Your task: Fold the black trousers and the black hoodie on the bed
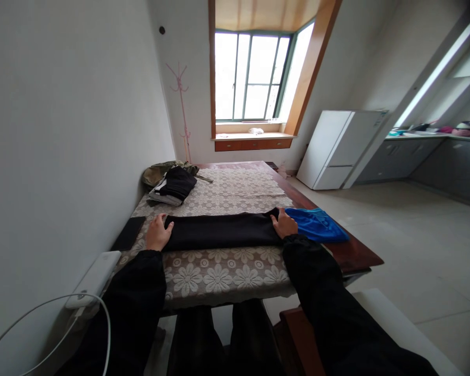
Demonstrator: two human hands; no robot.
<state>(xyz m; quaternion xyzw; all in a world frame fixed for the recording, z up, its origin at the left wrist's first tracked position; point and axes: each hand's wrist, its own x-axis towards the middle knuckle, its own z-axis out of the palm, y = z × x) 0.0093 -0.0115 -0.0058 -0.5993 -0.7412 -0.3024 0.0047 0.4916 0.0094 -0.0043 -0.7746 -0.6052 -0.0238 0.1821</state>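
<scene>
A long black folded garment (223,231) lies flat across the patterned tablecloth (219,274) in front of me. At its left end my left hand (159,233) grips the edge, thumb on top and the other fingers partly hidden. My right hand (285,223) holds the opposite end in the same way, near the far corner. Just beyond my right hand a blue cloth item (317,224) rests on the table's right side. What kind of garment the black one is, I cannot tell.
A pile of folded dark clothes (176,184) sits at the back left beside a camouflage-patterned item (156,173). Along the left wall are a flat black object (128,233) and a white power bank (94,277) with a cable. A white fridge (337,149) stands beyond the table.
</scene>
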